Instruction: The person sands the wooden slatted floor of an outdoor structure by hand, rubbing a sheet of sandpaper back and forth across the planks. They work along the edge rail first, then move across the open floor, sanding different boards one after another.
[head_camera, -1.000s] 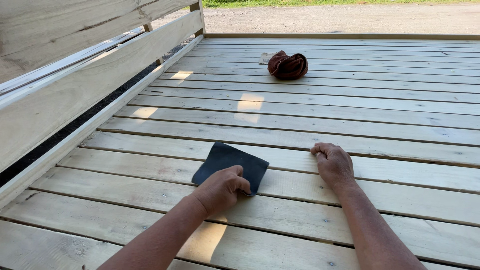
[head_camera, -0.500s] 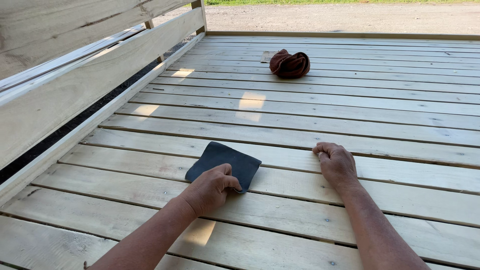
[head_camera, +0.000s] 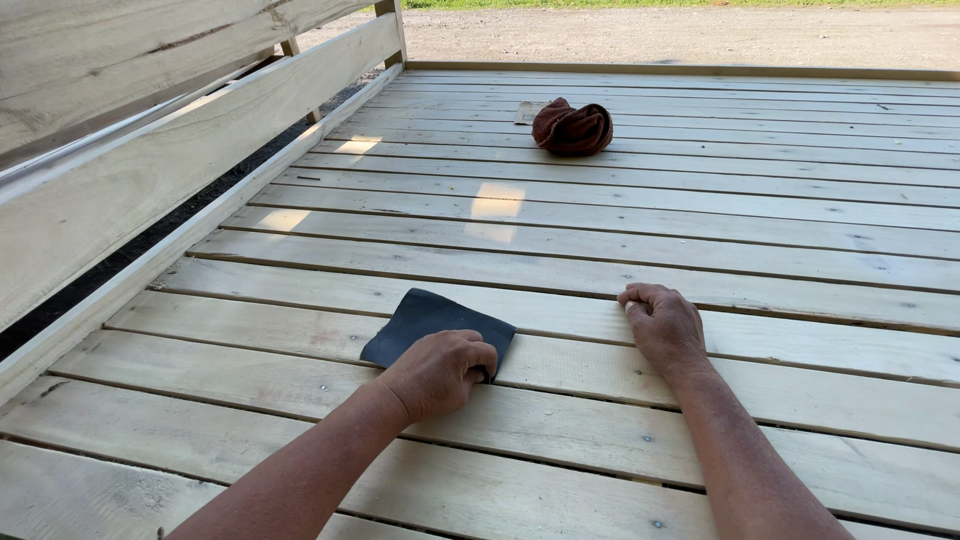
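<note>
Evidently we press our left hand (head_camera: 437, 372), fingers curled, flat on the dark sanding sheet (head_camera: 425, 322) lying on 1 deck plank (head_camera: 600, 395), while our right hand (head_camera: 663, 325), loosely fisted and seemingly empty, braces beside.

The left hand (head_camera: 437, 372) hides the near part of the dark sheet (head_camera: 425, 318).
</note>
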